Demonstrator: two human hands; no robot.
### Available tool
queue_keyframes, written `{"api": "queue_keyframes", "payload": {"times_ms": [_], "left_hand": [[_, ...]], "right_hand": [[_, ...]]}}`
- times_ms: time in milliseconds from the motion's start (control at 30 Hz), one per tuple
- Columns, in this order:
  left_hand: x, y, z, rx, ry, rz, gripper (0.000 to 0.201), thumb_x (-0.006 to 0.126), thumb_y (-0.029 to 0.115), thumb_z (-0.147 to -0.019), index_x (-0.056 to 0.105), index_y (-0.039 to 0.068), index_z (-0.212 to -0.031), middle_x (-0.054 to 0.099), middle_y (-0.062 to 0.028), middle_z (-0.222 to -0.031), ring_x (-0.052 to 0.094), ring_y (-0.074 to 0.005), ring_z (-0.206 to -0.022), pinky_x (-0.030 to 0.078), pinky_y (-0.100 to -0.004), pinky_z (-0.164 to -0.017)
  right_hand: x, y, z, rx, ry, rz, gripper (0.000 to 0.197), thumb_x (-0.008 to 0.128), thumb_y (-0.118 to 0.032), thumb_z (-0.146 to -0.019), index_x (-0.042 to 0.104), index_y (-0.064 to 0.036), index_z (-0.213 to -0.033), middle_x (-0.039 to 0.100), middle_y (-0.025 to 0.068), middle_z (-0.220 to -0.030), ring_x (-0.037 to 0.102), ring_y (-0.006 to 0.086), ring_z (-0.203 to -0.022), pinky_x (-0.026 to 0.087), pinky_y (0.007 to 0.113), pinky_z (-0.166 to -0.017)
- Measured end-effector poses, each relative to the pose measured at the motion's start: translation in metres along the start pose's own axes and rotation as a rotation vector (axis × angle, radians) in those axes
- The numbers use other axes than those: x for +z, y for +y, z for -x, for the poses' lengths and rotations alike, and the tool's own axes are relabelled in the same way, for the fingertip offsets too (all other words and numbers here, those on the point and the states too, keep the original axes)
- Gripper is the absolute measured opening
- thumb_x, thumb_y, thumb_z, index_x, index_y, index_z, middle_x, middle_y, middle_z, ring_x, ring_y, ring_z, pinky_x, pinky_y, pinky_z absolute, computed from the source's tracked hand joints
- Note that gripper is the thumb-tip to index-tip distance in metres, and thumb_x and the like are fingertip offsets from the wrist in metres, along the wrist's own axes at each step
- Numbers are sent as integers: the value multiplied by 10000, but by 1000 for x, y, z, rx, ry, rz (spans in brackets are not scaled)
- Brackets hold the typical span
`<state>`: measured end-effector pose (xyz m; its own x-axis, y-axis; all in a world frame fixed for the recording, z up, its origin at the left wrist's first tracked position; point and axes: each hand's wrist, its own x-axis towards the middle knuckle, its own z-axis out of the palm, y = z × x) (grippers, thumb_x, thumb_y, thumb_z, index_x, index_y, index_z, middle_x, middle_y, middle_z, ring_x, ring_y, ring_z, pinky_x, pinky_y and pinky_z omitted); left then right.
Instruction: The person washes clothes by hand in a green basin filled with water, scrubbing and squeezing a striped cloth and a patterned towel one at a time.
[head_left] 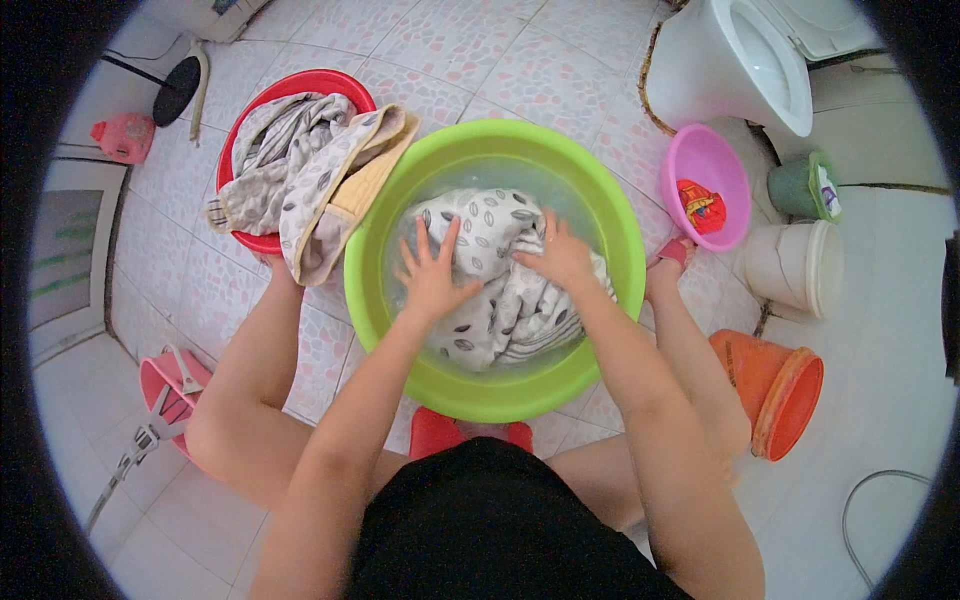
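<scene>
A large lime-green basin (497,400) stands between my feet, holding cloudy water. A wet white cloth (482,235) with grey leaf prints and striped parts lies bunched in it, partly under water. My left hand (435,280) is open on the cloth's left side, with its fingers spread. On the right part of the cloth rests my right hand (562,255), its thumb and forefinger apart beside the folds; its other fingers show less clearly. To the left, a red basin (312,79) holds more leaf-printed cloth (262,195), with a yellow-edged piece (365,190) hanging over its side toward the green rim.
At the right stand a pink basin (738,180) with a red packet (700,207), a white bucket (785,268), a green bin (795,188) and a tipped orange bucket (750,380). A toilet (715,70) is behind them. A pink bucket (160,372) is at lower left, a pink jug (127,138) farther up.
</scene>
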<state>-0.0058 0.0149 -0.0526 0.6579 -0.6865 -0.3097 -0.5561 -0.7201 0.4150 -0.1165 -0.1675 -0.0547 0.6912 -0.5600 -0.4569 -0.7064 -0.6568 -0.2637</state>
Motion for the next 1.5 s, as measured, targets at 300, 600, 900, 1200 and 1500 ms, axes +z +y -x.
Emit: {"api": "queue_keyframes", "payload": {"times_ms": [300,600,900,1200,1500], "left_hand": [[45,-13,-19,132,100,29,847,694,265,-635,242,400,-1339,59,-127,-1445,257,-497,-1201,239,-611,-957],[75,-16,-44,173,-10,-171,726,630,211,-713,277,368,-1328,124,-144,-1425,223,-451,-1232,226,-541,-997],[107,-34,-60,96,-353,-175,619,548,150,-762,306,173,-1331,235,-211,-1368,287,-366,-1233,296,-450,-986],[79,-13,-81,-25,-539,15,596,544,263,-776,338,46,-1292,365,-215,-1296,359,-333,-1191,310,-382,-975],[68,-11,-66,-612,-318,1917,825,422,647,-745,394,-9,-1245,445,-195,-1234,441,-320,-1122,288,-450,-984]], "right_hand": [[84,18,-17,128,-118,97,546,527,-352,-795,403,-76,-1250,518,204,-1125,547,341,-964,452,423,-799],[91,32,-27,117,-235,163,495,497,-209,-784,412,-34,-1239,452,200,-1227,436,331,-1127,361,397,-935],[116,46,-41,108,-138,185,523,523,-227,-765,418,-51,-1246,464,206,-1214,454,335,-1109,371,396,-929],[118,58,-61,272,38,-47,582,568,-227,-724,415,-65,-1261,455,207,-1226,447,327,-1122,371,389,-937],[31,-26,3,-83,145,-1191,697,652,-13,-592,406,-46,-1243,475,117,-1227,453,235,-1130,373,319,-924]]}}
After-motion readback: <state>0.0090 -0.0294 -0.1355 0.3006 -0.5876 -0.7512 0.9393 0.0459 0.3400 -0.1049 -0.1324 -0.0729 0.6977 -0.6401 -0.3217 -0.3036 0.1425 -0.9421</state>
